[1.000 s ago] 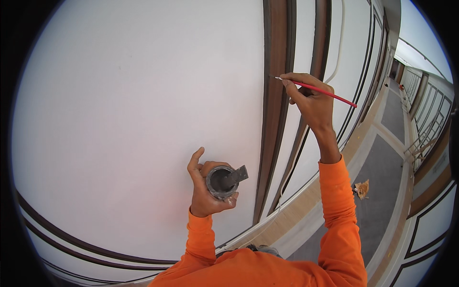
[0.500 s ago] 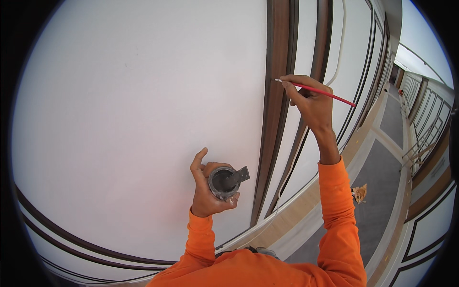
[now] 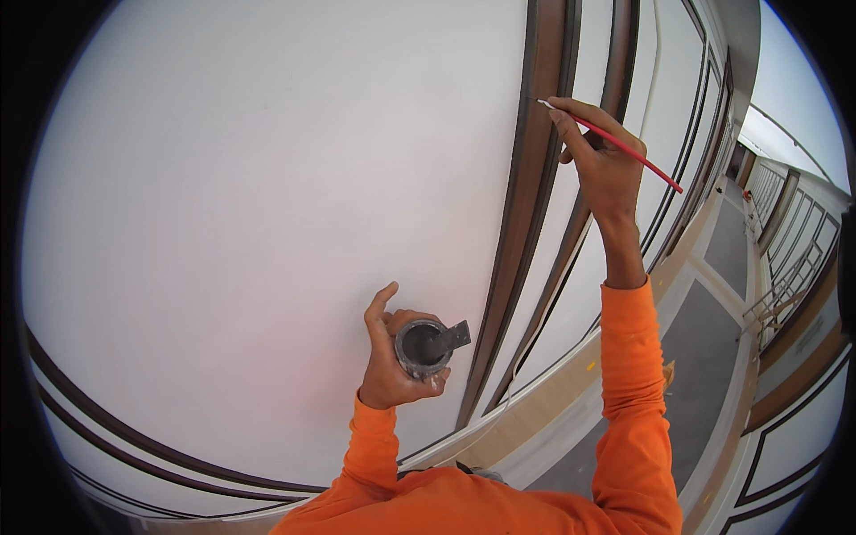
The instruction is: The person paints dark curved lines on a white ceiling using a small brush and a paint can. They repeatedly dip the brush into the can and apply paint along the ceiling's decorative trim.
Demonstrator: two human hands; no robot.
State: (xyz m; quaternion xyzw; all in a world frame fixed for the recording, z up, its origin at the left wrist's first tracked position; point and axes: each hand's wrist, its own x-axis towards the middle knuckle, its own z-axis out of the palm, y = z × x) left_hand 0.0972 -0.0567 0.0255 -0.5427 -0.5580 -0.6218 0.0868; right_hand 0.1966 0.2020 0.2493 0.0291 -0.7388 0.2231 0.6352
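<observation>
My right hand (image 3: 606,165) pinches a thin red-handled paintbrush (image 3: 660,174). Its fine tip lies at the dark edge of a brown wooden trim strip (image 3: 540,116), high on the white wall. Lower down, in front of the wall, my left hand (image 3: 388,357) wraps round a small round pot (image 3: 424,349) smeared with dark grey, its index finger sticking up apart from the rim. Dark grey paint shows inside the pot. A flat dark strip (image 3: 452,336) leans out over the pot's right rim.
A second brown trim strip (image 3: 617,71) and a white cable (image 3: 657,62) run up the wall to the right. Dark moulding (image 3: 169,455) curves along the lower left. Beyond my right arm, a corridor floor (image 3: 695,357) stretches away past metal railings (image 3: 789,285).
My right hand and the paintbrush have moved upward along the trim strip. The view has shifted slightly, and my left hand still holds the pot near the same place.
</observation>
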